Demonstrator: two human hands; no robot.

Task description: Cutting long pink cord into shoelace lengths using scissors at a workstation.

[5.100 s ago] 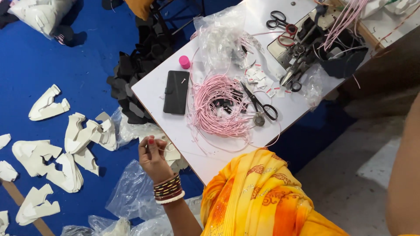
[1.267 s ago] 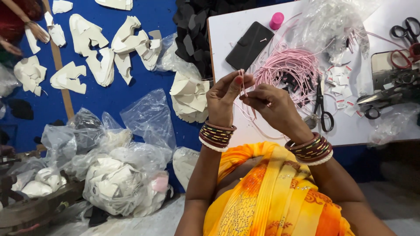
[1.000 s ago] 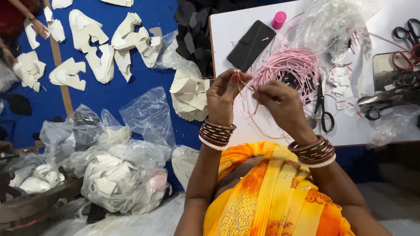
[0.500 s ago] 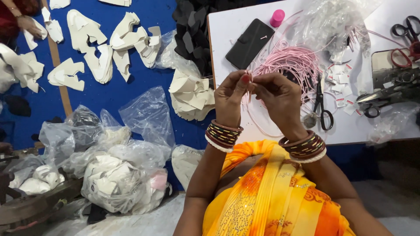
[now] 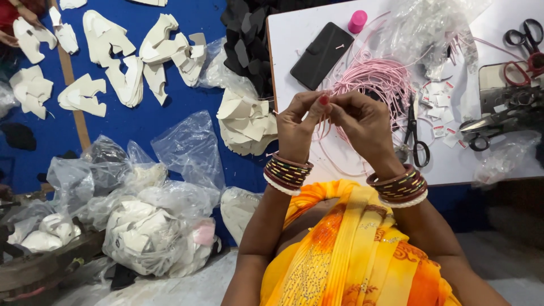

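My left hand (image 5: 298,124) and my right hand (image 5: 362,122) are raised together over the near edge of the white table (image 5: 300,56), fingertips touching. Both pinch a thin pink cord (image 5: 324,122) that loops down below them. Just beyond the hands lies a coiled bundle of the same pink cord (image 5: 374,82). Black-handled scissors (image 5: 415,133) lie right of my right hand. Bangles ring both wrists.
A black phone case (image 5: 322,55) and a pink cap (image 5: 357,21) lie on the table's far left. Small white tags (image 5: 439,105), clear plastic bags (image 5: 430,28) and more scissors (image 5: 524,48) sit to the right. White cut pieces (image 5: 124,62) and filled bags (image 5: 153,226) cover the blue floor.
Five seconds ago only my left hand was down by the table edge. Since a second ago both hands stay together on the cord, fingertips drawing closer.
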